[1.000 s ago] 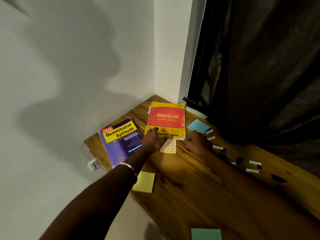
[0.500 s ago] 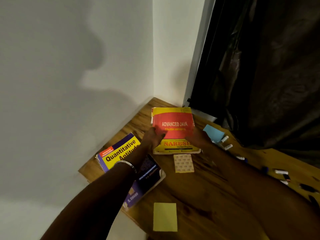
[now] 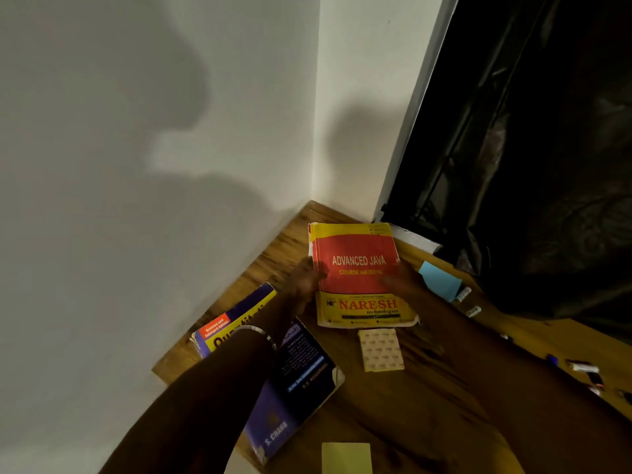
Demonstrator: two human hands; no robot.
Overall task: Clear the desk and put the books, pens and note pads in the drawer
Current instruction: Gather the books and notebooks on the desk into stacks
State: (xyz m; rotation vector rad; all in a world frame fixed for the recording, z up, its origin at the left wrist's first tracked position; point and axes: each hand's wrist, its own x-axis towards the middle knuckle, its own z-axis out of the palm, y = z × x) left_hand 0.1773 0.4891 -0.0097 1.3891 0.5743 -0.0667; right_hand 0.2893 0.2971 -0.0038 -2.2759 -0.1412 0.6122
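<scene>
A red and yellow Advanced Java book lies near the far corner of the wooden desk. My left hand grips its left edge and my right hand grips its right edge. A purple and yellow Quantitative Aptitude book lies at the desk's left edge, partly hidden under my left forearm. A patterned note pad sits just in front of the red book. A yellow note pad lies at the near edge and a blue one to the right. Several pens are scattered at the right.
White walls meet in a corner right behind the desk. A dark curtain hangs over the window at the right, down to the desk's far edge. Small white pen caps lie by the blue pad.
Both hands have slid from the red book's near edge up to its two sides. The view has moved closer and tilted up, so the desk sits lower in frame.
</scene>
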